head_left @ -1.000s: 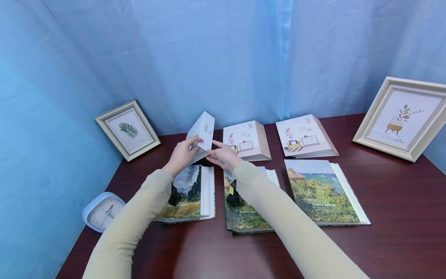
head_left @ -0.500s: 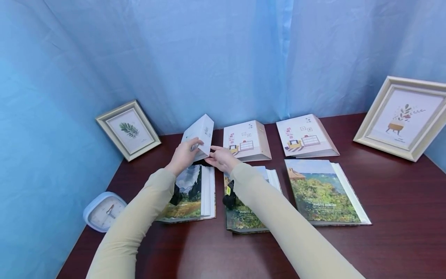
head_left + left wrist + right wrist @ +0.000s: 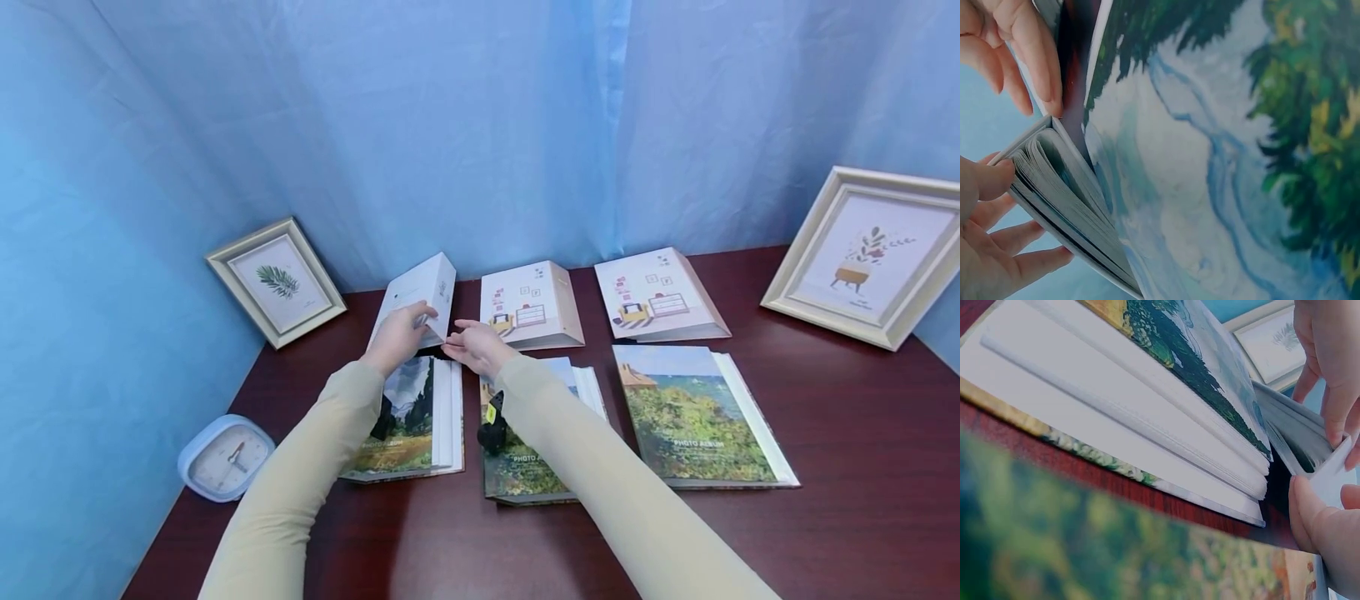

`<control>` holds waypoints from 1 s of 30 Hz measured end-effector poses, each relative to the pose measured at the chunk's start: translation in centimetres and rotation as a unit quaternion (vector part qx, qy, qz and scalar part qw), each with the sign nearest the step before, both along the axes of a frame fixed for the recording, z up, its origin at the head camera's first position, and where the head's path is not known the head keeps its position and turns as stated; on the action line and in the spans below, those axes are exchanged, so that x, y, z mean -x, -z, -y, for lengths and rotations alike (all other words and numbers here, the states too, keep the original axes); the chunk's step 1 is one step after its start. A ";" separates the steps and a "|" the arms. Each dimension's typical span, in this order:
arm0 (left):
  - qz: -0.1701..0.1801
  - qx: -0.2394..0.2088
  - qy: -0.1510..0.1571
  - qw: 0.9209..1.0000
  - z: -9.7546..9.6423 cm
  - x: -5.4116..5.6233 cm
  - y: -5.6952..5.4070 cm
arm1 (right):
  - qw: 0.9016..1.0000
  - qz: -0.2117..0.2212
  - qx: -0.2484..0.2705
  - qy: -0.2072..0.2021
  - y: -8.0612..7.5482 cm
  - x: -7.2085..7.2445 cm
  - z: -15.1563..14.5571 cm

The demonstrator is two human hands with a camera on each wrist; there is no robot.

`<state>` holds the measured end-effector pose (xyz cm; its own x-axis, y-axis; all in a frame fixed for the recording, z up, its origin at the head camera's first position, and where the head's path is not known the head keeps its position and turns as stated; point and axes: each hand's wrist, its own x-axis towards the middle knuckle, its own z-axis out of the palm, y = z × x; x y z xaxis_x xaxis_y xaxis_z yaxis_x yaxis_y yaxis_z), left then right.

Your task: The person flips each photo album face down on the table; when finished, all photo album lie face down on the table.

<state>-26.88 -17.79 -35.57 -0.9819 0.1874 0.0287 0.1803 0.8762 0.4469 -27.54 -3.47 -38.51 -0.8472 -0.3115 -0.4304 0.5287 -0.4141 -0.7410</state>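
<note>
A thick white album [image 3: 412, 287] leans at the back left, its spine facing right. My left hand [image 3: 397, 340] grips it at the near edge, thumb against the page ends and fingers along the cover in the left wrist view. My right hand [image 3: 480, 346] has its fingers extended and touches the near corner of the spine. In the right wrist view this right hand [image 3: 1335, 534] is beside the corner, opposite the left hand [image 3: 1335, 369]. Just in front lies a landscape-painted photo album [image 3: 408, 446], partly covered by my left arm.
Two more white albums, a middle one [image 3: 525, 304] and a right one [image 3: 660, 292], lie along the back. Two painted photo albums, middle [image 3: 536, 475] and right [image 3: 697, 417], lie in front of them. Frames [image 3: 277, 283] flank the row, and a blue clock [image 3: 225, 458] is at left.
The white album has tilted down and leftward, showing more of its cover. My left hand has moved slightly left with it; my right hand's fingers have straightened near the spine.
</note>
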 end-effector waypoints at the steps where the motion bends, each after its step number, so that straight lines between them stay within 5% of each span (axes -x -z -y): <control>1: 0.003 0.000 -0.001 1.000 0.0 0.0 0.0 | 1.000 -0.001 0.001 0.001 0.0 0.0 0.0; 20: 0.003 0.086 0.013 0.996 -1.3 0.2 1.3 | 0.999 -0.032 0.004 -0.002 -0.5 -0.5 -0.7; 30: 0.017 0.081 0.064 0.995 -0.2 0.2 0.7 | 0.999 -0.046 -0.026 -0.003 -1.4 -0.3 -1.3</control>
<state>-27.06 -17.57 -36.25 -0.9496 0.3103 -0.0448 0.2820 0.9078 0.3104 -27.25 -2.12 -37.16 -0.8821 -0.2957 -0.3667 0.4598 -0.3717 -0.8065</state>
